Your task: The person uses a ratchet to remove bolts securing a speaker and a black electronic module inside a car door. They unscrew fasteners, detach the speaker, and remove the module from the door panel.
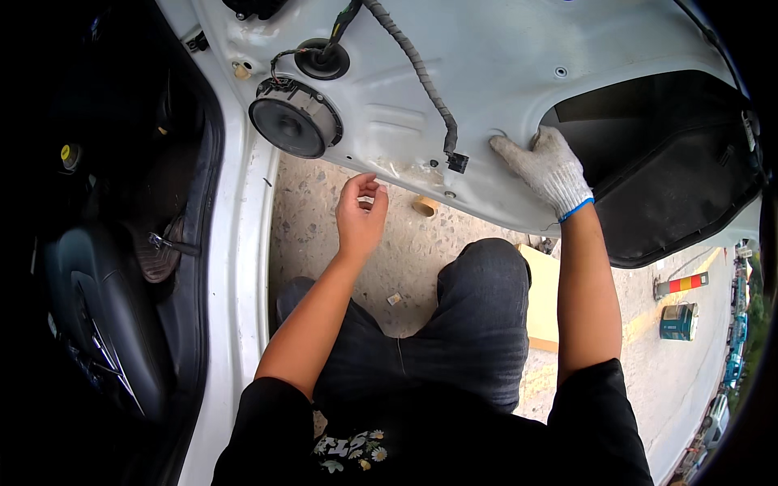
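Note:
A bare car door, its white metal inner side exposed, stands in front of me. My right hand, in a white knit glove with a blue cuff, grips it at the edge of a large opening. The thumb lies on the metal and the other fingers bend in at the opening. Just under the door's lower edge, my bare left hand is raised with fingers curled toward the thumb; whatever they may hold is too small to make out. A round speaker sits left of it. A taped wiring harness hangs down to a black connector.
Left of me are the white door sill and a black seat inside the car. A cardboard piece lies by my knee, and a brown roll lies under the door. A teal can and a striped post are farther right.

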{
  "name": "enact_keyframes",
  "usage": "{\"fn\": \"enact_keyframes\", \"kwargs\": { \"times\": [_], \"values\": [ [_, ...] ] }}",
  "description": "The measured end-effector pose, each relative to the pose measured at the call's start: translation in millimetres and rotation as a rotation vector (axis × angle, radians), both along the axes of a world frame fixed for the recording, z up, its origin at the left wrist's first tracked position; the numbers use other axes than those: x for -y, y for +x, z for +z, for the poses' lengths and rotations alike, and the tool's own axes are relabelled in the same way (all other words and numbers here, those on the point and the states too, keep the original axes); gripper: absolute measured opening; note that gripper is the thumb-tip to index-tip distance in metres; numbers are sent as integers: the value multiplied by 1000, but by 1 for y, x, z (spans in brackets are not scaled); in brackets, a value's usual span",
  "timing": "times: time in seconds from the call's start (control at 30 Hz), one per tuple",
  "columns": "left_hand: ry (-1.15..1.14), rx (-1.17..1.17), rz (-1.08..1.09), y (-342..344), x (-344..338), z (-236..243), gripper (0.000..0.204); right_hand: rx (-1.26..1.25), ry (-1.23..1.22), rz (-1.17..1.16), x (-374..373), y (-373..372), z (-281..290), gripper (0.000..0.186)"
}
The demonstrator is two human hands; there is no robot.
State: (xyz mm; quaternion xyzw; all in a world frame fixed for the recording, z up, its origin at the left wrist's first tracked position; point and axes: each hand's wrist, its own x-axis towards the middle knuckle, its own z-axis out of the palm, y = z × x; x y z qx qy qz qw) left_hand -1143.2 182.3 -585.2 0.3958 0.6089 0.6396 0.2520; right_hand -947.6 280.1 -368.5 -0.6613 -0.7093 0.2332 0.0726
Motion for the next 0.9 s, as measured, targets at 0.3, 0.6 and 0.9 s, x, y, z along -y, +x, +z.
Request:
{"fn": "enact_keyframes", "kwargs": {
  "times": [0.3, 0.6, 0.9],
  "values": [
    [-111, -58, -134, 50, -61, 29, 28, -56, 72, 8, -13, -2, -3, 60],
    [58, -311, 74, 64, -54, 22, 21, -79, 281, 39, -12, -4, -23, 44],
    [-130, -414, 154, 72, -42, 37, 20, 4, 326, 121, -16, 8, -33, 41]
  ]
}}
